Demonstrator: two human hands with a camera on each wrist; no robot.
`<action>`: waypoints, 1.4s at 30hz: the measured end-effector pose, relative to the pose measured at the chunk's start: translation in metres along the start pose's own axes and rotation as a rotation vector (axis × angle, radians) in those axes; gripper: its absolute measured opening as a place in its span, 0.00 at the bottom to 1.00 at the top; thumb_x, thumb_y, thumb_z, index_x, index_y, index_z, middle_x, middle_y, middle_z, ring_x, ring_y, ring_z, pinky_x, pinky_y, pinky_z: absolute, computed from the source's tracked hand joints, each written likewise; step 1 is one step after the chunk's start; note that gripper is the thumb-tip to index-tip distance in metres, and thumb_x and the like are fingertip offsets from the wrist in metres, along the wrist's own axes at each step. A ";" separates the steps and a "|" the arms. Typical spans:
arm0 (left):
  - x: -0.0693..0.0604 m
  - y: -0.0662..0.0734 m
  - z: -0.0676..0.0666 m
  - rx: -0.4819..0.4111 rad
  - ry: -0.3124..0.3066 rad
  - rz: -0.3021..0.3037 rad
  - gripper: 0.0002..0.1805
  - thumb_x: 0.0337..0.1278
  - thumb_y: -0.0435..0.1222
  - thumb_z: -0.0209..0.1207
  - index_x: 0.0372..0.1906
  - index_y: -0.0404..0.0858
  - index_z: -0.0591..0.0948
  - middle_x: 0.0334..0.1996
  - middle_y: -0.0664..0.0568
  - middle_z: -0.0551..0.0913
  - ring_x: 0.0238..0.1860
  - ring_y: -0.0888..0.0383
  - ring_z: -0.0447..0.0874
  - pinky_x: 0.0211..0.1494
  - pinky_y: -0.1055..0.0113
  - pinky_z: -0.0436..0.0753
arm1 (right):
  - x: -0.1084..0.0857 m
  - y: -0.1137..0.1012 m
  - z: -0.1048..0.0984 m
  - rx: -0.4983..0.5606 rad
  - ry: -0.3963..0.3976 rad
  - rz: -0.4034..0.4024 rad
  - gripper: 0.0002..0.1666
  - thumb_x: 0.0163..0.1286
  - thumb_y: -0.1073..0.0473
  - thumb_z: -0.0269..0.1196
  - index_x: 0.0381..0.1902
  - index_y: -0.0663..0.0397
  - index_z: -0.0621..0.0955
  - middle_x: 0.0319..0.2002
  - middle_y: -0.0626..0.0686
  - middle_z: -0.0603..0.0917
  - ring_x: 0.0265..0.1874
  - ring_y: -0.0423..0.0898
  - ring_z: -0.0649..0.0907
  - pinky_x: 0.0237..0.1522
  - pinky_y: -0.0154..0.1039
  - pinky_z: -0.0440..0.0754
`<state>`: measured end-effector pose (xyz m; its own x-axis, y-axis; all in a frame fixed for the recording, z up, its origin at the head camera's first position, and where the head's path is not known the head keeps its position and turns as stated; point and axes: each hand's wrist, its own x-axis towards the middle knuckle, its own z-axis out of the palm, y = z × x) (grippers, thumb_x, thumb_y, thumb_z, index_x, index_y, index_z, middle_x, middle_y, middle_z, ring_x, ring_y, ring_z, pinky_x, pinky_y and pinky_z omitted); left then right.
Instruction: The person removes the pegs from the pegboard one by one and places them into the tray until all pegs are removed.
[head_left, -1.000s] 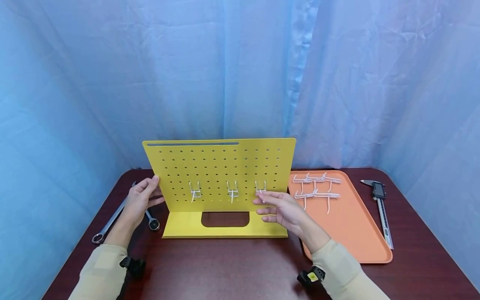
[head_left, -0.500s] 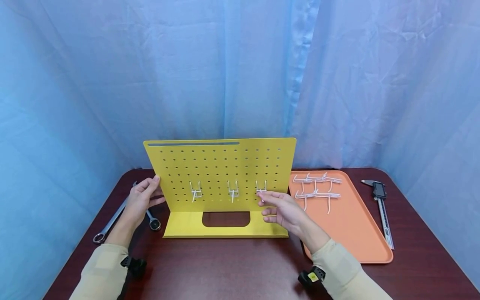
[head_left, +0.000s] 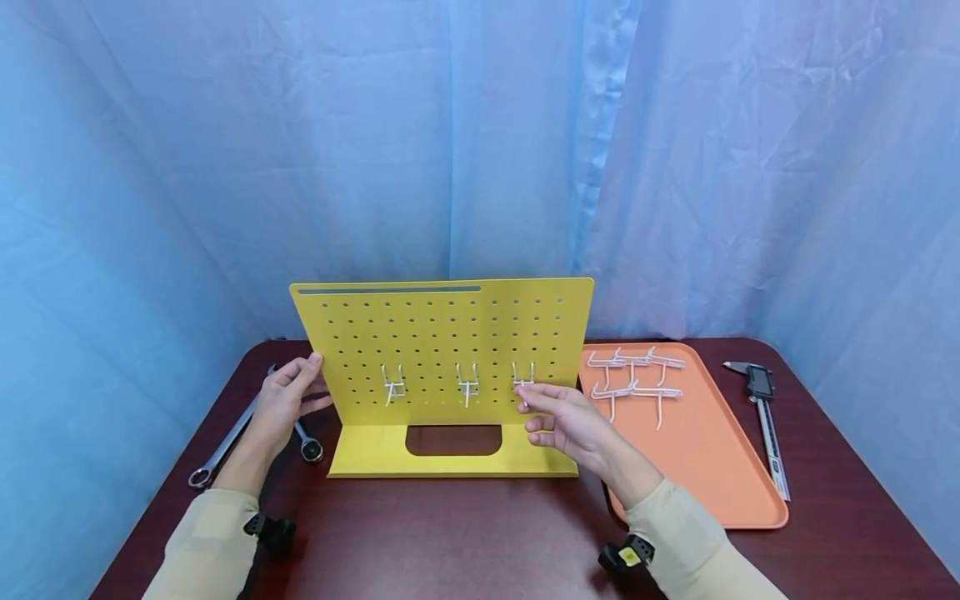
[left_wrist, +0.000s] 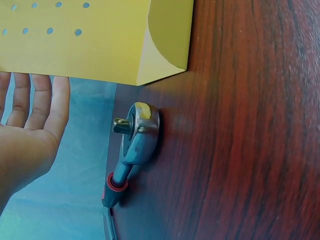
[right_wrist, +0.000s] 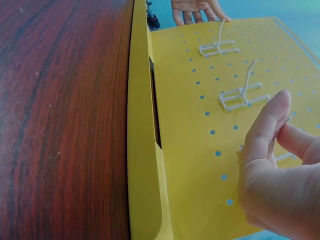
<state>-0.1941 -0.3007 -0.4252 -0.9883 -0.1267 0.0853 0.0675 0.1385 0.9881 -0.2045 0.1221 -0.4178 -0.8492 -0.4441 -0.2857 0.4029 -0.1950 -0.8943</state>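
Note:
A yellow metal pegboard (head_left: 442, 333) stands upright on its own base on the table. My left hand (head_left: 281, 404) grips its left edge, thumb in front and the other fingers behind. My right hand (head_left: 566, 421) pinches the arm of a white wire pegboard hook (head_left: 532, 373) at the board's right side; its two prongs lie against the board. In the right wrist view the right hand (right_wrist: 280, 185) covers most of that hook. Two more white hooks, a middle one (head_left: 468, 387) and a left one (head_left: 393, 387), sit on the board in about the same row.
An orange tray (head_left: 705, 475) at right bears several more white hooks (head_left: 633, 390). Digital calipers (head_left: 763, 417) lie right of the tray. Left of the board lie a combination wrench (head_left: 222, 450) and a ratchet (left_wrist: 142, 135), partly behind my left arm. Blue curtains (head_left: 420, 142) hang behind.
Hardly anything differs. The right hand's fingers have shifted slightly right, with thumb and index finger still at the hook. The left hand keeps its grip on the board's edge.

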 end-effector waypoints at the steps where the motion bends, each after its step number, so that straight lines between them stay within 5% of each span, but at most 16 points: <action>1: 0.000 0.000 0.000 -0.001 0.000 0.000 0.26 0.73 0.56 0.55 0.43 0.34 0.79 0.41 0.55 0.87 0.42 0.61 0.87 0.45 0.66 0.87 | 0.000 0.000 0.000 0.001 -0.002 0.000 0.26 0.78 0.55 0.60 0.65 0.68 0.72 0.36 0.48 0.80 0.24 0.40 0.79 0.29 0.32 0.82; 15: 0.001 -0.001 0.000 0.006 -0.005 0.001 0.26 0.73 0.56 0.54 0.45 0.34 0.79 0.40 0.57 0.87 0.42 0.60 0.87 0.45 0.66 0.87 | -0.004 -0.004 0.000 -0.057 -0.072 -0.019 0.30 0.77 0.55 0.62 0.67 0.68 0.71 0.37 0.50 0.82 0.23 0.40 0.80 0.28 0.33 0.82; 25: 0.001 -0.001 0.000 0.000 -0.003 0.000 0.24 0.73 0.56 0.54 0.43 0.36 0.80 0.39 0.58 0.87 0.41 0.61 0.87 0.45 0.67 0.87 | -0.015 -0.016 -0.002 -0.107 -0.041 -0.041 0.31 0.75 0.54 0.64 0.66 0.68 0.71 0.35 0.50 0.82 0.22 0.41 0.80 0.27 0.34 0.82; 37: 0.001 -0.002 0.000 -0.006 -0.005 0.003 0.25 0.73 0.56 0.54 0.43 0.35 0.79 0.39 0.57 0.87 0.41 0.61 0.87 0.45 0.66 0.87 | -0.033 -0.026 -0.027 -0.181 -0.013 -0.093 0.30 0.76 0.54 0.63 0.65 0.68 0.70 0.35 0.50 0.83 0.22 0.40 0.82 0.28 0.35 0.85; 42: 0.001 -0.002 0.000 -0.007 -0.002 0.002 0.25 0.73 0.56 0.54 0.42 0.36 0.79 0.39 0.57 0.87 0.41 0.61 0.87 0.45 0.66 0.87 | -0.045 -0.038 -0.045 -0.225 -0.017 -0.151 0.21 0.77 0.56 0.62 0.60 0.63 0.74 0.35 0.49 0.84 0.24 0.41 0.83 0.29 0.37 0.86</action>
<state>-0.1955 -0.3016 -0.4270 -0.9884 -0.1243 0.0867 0.0702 0.1315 0.9888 -0.1968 0.1886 -0.3868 -0.8872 -0.4398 -0.1394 0.1847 -0.0618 -0.9808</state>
